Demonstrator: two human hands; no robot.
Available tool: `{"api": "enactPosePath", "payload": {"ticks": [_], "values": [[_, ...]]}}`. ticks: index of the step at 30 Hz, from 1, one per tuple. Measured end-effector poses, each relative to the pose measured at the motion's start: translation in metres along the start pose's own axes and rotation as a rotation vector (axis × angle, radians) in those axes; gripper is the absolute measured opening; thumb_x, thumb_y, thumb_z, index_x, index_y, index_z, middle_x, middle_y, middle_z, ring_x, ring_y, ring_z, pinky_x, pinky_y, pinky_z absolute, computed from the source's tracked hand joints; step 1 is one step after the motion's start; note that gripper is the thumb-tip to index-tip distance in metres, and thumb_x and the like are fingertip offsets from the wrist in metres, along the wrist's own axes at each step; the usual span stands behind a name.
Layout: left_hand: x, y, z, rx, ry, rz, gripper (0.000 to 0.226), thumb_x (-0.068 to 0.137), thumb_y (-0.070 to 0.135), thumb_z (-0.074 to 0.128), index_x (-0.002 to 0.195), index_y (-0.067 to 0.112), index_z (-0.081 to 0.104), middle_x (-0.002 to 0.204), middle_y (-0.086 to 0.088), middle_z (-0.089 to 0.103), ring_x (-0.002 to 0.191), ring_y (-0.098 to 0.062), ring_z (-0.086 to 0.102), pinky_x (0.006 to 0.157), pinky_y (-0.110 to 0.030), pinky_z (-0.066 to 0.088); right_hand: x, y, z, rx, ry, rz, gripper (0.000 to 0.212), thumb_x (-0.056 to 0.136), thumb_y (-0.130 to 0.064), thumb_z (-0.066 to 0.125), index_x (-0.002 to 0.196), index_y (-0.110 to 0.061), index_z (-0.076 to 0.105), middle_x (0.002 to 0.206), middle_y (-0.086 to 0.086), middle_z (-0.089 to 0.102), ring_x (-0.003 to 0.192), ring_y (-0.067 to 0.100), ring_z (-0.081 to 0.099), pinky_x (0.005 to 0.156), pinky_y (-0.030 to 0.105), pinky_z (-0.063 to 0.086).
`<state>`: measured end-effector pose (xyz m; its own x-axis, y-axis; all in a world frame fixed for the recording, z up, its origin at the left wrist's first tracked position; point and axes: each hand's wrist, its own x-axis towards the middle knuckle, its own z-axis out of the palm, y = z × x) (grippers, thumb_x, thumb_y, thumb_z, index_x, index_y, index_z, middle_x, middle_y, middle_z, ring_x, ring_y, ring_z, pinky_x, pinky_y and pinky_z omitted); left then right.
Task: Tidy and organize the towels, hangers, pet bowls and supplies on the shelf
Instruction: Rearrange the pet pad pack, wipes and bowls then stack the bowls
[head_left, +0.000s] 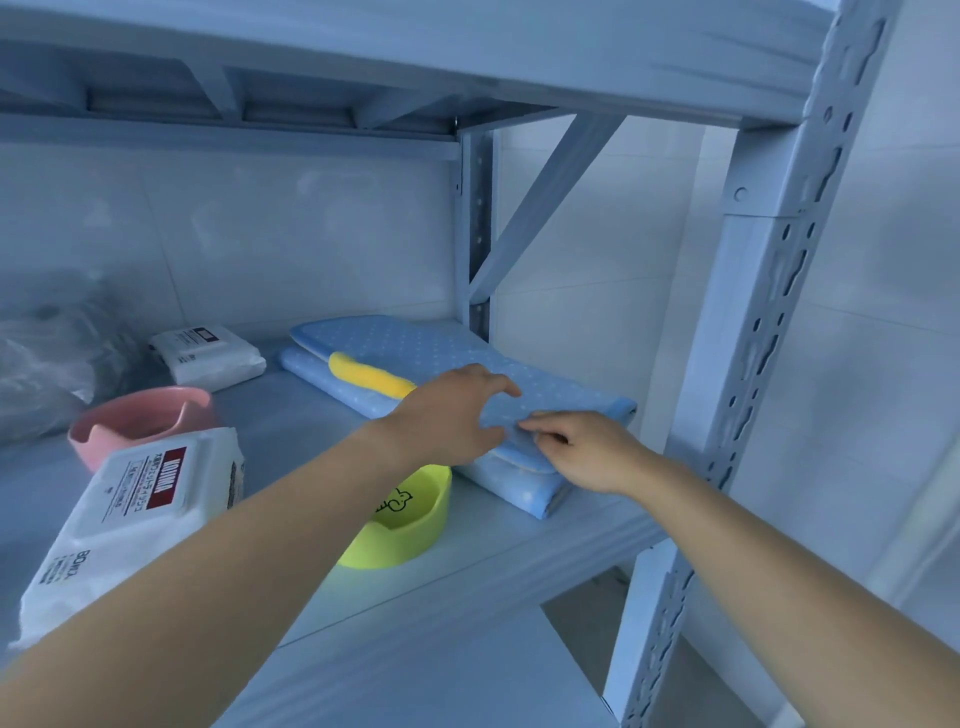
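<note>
Left hand (452, 415) spread, pressing blue dotted towels (441, 343); right hand (587, 452) pinches top edge. Pull flush, avoid yellow-green pet bowl (415, 519) at 7 o'clock.

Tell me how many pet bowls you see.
2: a pink bowl at left behind a wipes pack; a green bowl under the left forearm. Others may be hidden.
</note>
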<state>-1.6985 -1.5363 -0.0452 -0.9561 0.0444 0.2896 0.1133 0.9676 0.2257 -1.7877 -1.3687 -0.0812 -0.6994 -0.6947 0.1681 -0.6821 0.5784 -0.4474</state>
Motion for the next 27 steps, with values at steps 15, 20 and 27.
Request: {"api": "enactPosePath", "payload": {"ticks": [15,20,27], "values": [[-0.042,0.064,0.044,0.209,0.096,-0.059,0.035,0.092,0.039,0.045,0.112,0.011,0.054,0.111,-0.008,0.055,0.106,-0.025,0.053,0.078,-0.033,0.042,-0.044,0.002,0.004,-0.047,0.071,0.022,0.040,0.096,-0.015,0.034,0.132,-0.022,0.051,0.133,-0.007,0.050,0.123,0.015,0.044,0.097,0.027,0.037],[-0.054,0.069,0.058,0.190,0.174,-0.025,0.038,0.094,0.037,0.042,0.117,0.010,0.054,0.115,-0.006,0.056,0.110,-0.022,0.051,0.078,-0.025,0.035,-0.061,0.016,0.006,-0.158,0.164,-0.080,0.036,0.097,-0.024,0.039,0.130,-0.023,0.053,0.129,-0.005,0.050,0.120,0.017,0.041,0.100,0.025,0.033],[-0.060,0.081,0.054,0.183,0.074,-0.125,0.049,0.088,0.049,0.052,0.122,0.014,0.048,0.123,-0.002,0.050,0.114,-0.019,0.048,0.086,-0.023,0.033,-0.056,0.040,-0.023,-0.064,-0.089,-0.165,0.046,0.088,-0.045,0.057,0.132,-0.034,0.050,0.145,-0.012,0.037,0.134,0.005,0.032,0.105,0.016,0.022]]}}
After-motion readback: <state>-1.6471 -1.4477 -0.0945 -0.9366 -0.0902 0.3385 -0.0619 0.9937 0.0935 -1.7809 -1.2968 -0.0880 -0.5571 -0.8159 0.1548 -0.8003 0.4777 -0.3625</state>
